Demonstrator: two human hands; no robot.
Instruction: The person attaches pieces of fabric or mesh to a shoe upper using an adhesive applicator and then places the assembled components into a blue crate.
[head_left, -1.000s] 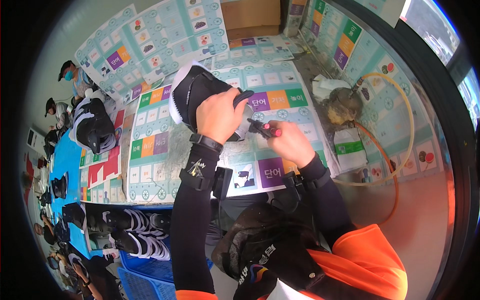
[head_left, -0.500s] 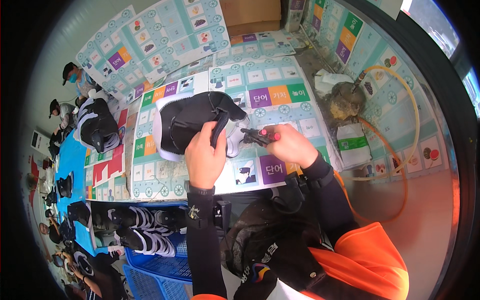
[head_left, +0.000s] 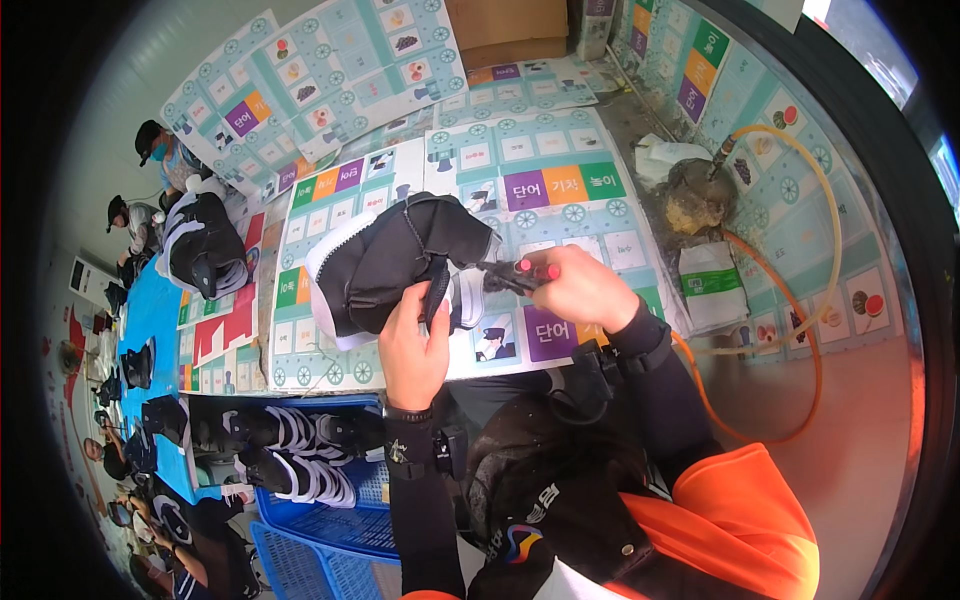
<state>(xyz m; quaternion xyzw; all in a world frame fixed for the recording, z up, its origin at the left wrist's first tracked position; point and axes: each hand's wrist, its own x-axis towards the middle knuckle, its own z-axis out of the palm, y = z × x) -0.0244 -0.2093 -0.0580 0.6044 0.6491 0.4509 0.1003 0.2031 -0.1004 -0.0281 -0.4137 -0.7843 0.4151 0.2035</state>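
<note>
My left hand [head_left: 415,345] grips a black shoe with a white sole [head_left: 395,262], holding it on its side above the paper-covered table [head_left: 560,200]. My right hand [head_left: 582,290] holds a small black tool with a red button [head_left: 520,272], its tip pointed at the shoe's heel end. A thin orange hose [head_left: 800,330] runs from the tool side round to the right. Both forearms wear black sleeves.
Another black and white shoe [head_left: 205,250] lies at the table's left. A blue crate [head_left: 300,460] with several more shoes stands at lower left. A dirty glue pot [head_left: 695,195] and a white packet [head_left: 712,282] sit to the right. Other people sit along the far left.
My left hand has come down and toward me, turning the shoe onto its side with the sole to the left. My right hand with the tool has stayed almost in place.
</note>
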